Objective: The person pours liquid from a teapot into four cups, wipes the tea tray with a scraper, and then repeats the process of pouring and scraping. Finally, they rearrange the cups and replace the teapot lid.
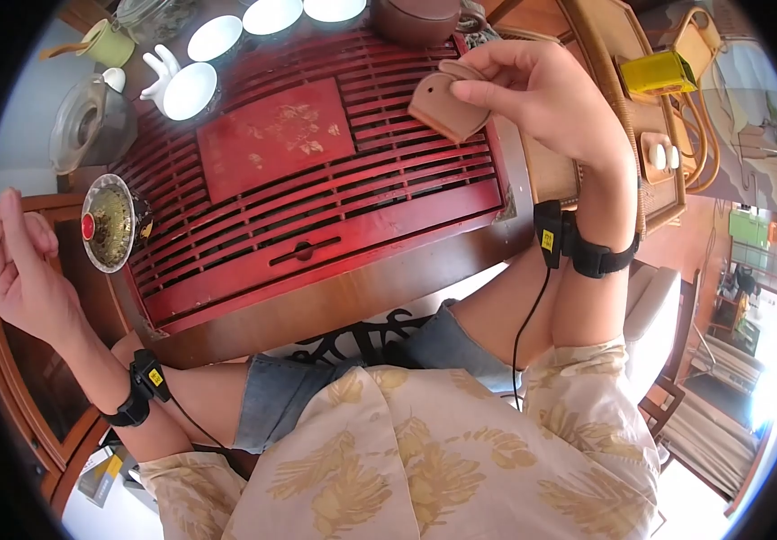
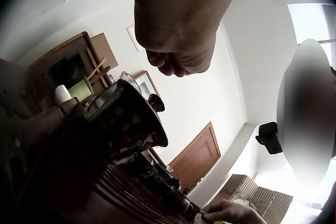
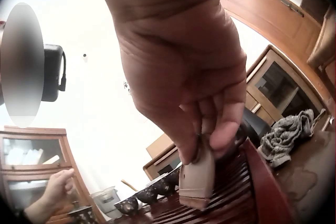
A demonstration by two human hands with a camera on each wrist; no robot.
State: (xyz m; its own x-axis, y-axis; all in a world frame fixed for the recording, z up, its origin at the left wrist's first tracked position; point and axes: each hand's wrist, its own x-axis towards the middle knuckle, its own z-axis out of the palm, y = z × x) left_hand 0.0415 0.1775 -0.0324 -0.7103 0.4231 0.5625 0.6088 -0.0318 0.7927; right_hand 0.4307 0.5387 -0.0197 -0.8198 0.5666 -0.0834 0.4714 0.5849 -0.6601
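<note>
Between thumb and fingers, the right hand [image 1: 555,103] pinches a flat brown clay-like piece [image 1: 447,112] with a small hole, above the right part of a red slatted tray [image 1: 406,241]. In the right wrist view that hand [image 3: 184,66] grips the piece [image 3: 195,184] from above. The left hand [image 1: 33,274] hangs in the air left of a dark patterned bowl [image 1: 109,229] with a red dot on top, its fingers loosely curled and holding nothing. The left wrist view shows this hand [image 2: 176,35] above and apart from the bowl [image 2: 126,121].
White cups [image 1: 215,39] line the tray's far side, one beside a white hand-shaped ornament [image 1: 162,74]. A brown teapot [image 1: 415,20] stands at the far right, a metal kettle [image 1: 91,126] at the left. A grey cloth [image 3: 286,137] lies beyond the tray. Wicker shelving [image 1: 618,54] stands right.
</note>
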